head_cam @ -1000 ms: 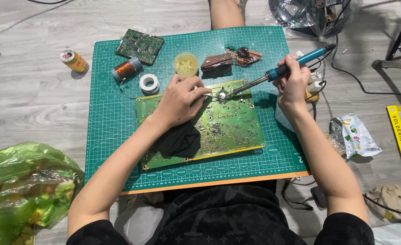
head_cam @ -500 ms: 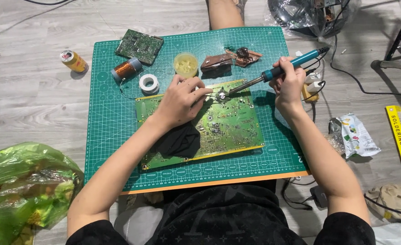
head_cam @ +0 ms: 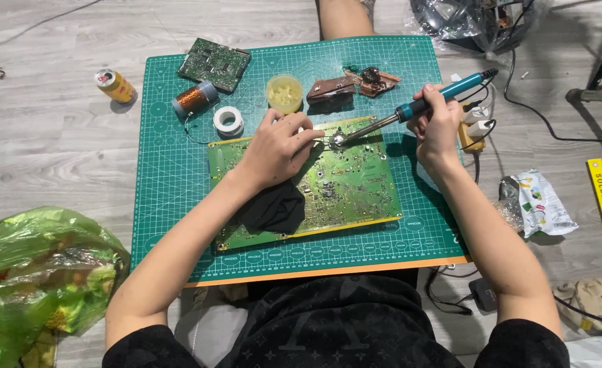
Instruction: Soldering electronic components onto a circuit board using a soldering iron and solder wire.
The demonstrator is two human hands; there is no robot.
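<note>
I'm watching the right hand (head_cam: 437, 126) wrapping its grip closed around the teal-handled soldering iron (head_cam: 417, 107), long axis slanting down-left, tip meeting the large green circuit board (head_cam: 342, 184) lying on the green cutting mat (head_cam: 171, 184). The left hand (head_cam: 277, 146) is pressing on the board's top edge, probably steadying it, fingers curled; can't tell if they're pinching anything.

Grey wood floor (head_cam: 55, 143) under green cutting mat (head_cam: 171, 184), drink can (head_cam: 115, 86), green plastic bag (head_cam: 35, 279)
</note>
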